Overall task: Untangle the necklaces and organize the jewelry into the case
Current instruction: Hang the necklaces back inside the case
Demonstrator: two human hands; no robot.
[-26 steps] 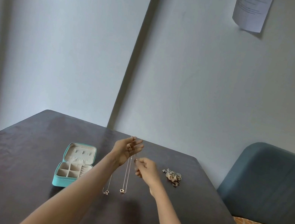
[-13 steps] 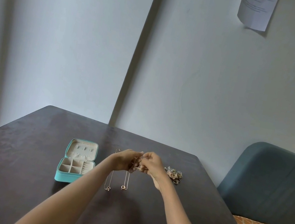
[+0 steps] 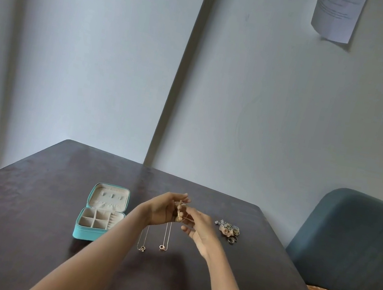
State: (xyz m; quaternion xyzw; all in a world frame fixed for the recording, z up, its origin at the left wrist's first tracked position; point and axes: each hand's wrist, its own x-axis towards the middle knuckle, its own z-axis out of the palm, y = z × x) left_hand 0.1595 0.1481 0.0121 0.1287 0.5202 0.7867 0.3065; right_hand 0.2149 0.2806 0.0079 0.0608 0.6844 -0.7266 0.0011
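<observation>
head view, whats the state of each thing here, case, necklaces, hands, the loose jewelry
jewelry case: open, lid laid back, on the table.
necklaces: held up at the top, chains hanging, pendants low near the table.
left hand: raised, holds the tops of the chains.
right hand: pinches a chain beside the left hand.
loose jewelry pile: heaped on the table, untouched.

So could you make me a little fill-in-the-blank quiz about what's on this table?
The jewelry case lies ___ on the table.
Both hands hold the necklaces ___ the table.
The small jewelry pile lies to the ___ of the right hand.
The case is nearer the ___ hand.

Answers: open; above; right; left
</observation>
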